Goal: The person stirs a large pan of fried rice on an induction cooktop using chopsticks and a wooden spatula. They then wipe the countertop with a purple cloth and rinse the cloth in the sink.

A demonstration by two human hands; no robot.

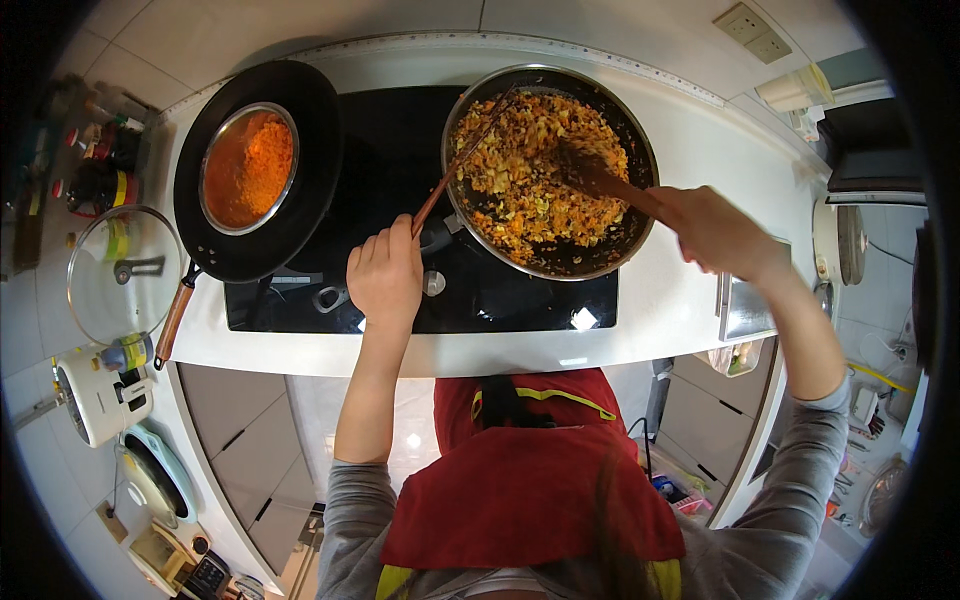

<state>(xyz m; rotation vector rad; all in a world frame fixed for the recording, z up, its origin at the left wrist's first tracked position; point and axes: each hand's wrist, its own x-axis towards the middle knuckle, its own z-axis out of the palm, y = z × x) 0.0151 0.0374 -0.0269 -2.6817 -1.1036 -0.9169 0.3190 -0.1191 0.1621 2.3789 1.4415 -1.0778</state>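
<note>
A dark frying pan [643, 217] on the right of the black cooktop [390, 150] holds a finely chopped mix [517, 172] in orange, yellow and brown. My right hand [712, 229] grips a wooden spatula [626, 193], its blurred blade down in the mix. In my left hand [386, 270] are brown wooden chopsticks [442, 186], slanting over the pan's left side with their tips near the far rim. The pan's handle is partly hidden behind my left hand.
On the left, a black wok [315, 195] carries a steel bowl [206, 187] of orange minced food; its wooden handle [174, 319] juts over the counter edge. Beside it lie a glass lid [94, 292] and several sauce bottles [94, 187]. A metal tray-like box [742, 307] stands at right.
</note>
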